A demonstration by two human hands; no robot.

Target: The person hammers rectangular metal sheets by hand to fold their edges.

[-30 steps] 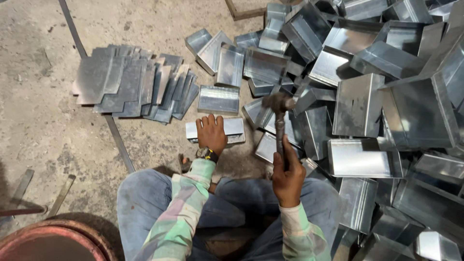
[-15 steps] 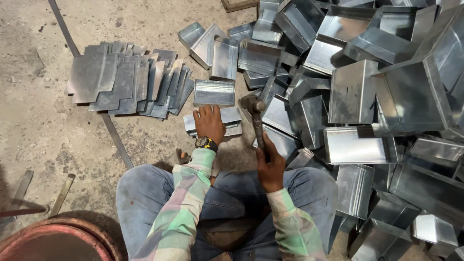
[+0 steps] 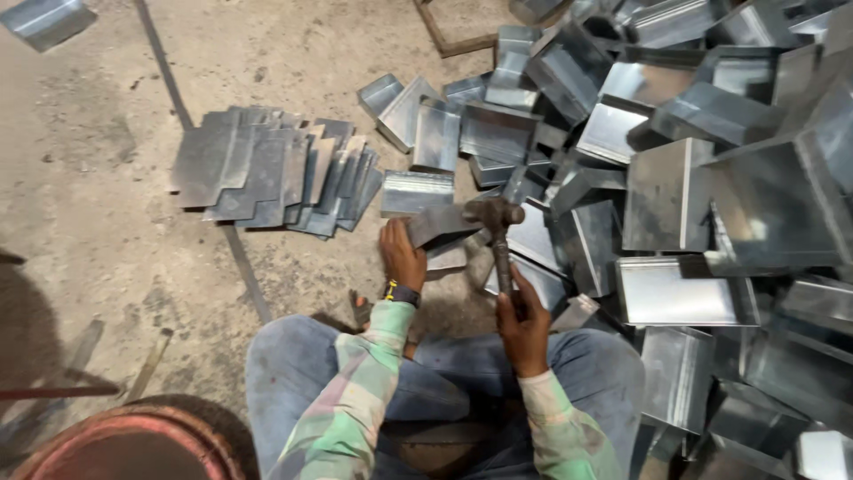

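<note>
I sit on the concrete floor with my knees spread. My left hand (image 3: 402, 256) grips the near end of a grey sheet-metal piece (image 3: 442, 224) and holds it tilted up off the floor. My right hand (image 3: 522, 322) is closed around the handle of a dark hammer (image 3: 498, 227), whose head rests against the far edge of that piece. A wristband sits on my left wrist. More flat pieces lie under the raised one.
A fanned stack of flat metal blanks (image 3: 271, 169) lies to the left. A big heap of bent sheet-metal trays (image 3: 693, 160) fills the right side. A flat metal strip (image 3: 244, 267) runs across the floor. A rusty round rim (image 3: 133, 440) sits bottom left.
The hammer has swung from upright down onto the metal piece. My left hand went from pressing flat on the sheet to lifting its near end. The view shifted slightly.
</note>
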